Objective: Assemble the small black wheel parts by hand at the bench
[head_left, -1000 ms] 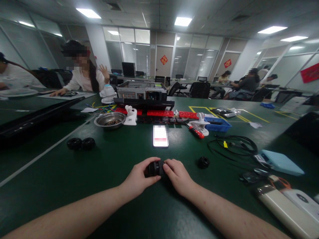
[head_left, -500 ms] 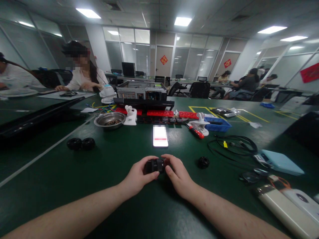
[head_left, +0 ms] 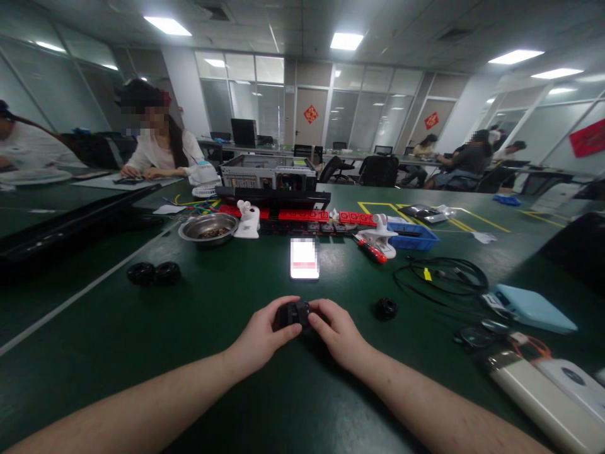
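Note:
My left hand [head_left: 265,334] grips a small black part [head_left: 293,313] with a ridged body, thumb in front and fingers behind. Its exact kind cannot be made out. From the other side, the thumb and index finger of my right hand [head_left: 338,331] close on the part's right end. Just beyond both hands a phone [head_left: 305,258] with a lit screen lies on the table. To the right sits a black, wheel-like round piece [head_left: 386,308]. Two similar black round pieces [head_left: 154,273] rest side by side at the left.
A steel bowl [head_left: 208,228] of small pieces stands back left. Red-handled pliers [head_left: 373,250], a blue tray [head_left: 413,236] and a white clip stand [head_left: 380,238] are back right. Black cables [head_left: 444,277], a light-blue case [head_left: 534,308] and glasses [head_left: 477,334] lie right. A co-worker [head_left: 161,145] sits back left.
The fingers of my right hand have closed in on the black part's right end. My left hand keeps nearly the same place. The co-worker's hands at back left have lowered to the table.

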Available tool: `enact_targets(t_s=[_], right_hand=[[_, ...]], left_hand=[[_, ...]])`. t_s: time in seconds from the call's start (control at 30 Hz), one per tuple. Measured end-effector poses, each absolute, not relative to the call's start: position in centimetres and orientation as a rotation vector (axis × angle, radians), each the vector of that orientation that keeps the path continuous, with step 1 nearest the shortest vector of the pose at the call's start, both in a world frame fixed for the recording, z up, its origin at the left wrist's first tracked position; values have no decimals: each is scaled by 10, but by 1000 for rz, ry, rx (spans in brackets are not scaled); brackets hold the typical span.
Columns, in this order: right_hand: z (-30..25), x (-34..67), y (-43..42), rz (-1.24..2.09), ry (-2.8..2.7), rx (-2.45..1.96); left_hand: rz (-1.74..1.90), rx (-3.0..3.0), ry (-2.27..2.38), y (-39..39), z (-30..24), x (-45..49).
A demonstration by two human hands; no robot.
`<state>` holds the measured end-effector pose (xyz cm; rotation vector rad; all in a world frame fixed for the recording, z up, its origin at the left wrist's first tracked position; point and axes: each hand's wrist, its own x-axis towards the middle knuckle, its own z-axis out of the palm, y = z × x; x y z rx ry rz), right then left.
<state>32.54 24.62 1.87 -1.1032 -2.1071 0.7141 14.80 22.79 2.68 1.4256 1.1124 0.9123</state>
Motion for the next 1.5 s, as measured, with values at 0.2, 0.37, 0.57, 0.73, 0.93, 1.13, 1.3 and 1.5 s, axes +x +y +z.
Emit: enact_targets(t_s=[0.2,0.37,0.57,0.73,0.93,1.13,1.3,1.5], right_hand=[[22,328,240,629,-2158,-967],[18,327,239,668,-2089,-987],[14,326,248,782,-2007,-1145],[16,325,249,769,-2073,-1143],[23,326,241,748,-2089,-1049],[27,329,236,639,-2167,-870],[29,330,236,573,-2235,-823],[42,321,225,562,-2423,-978]], left_hand=[[935,1327,1045,233,22,146],[994,1368,1090,228,27,150],[969,1578,1171,222,30,153],[928,1553,1160,223,28,152],[934,1429,1074,227,27,147],[945,1557,1101,232,23,142],[857,1901,1230,235,24,143],[660,2197,1362,232,18,146]])
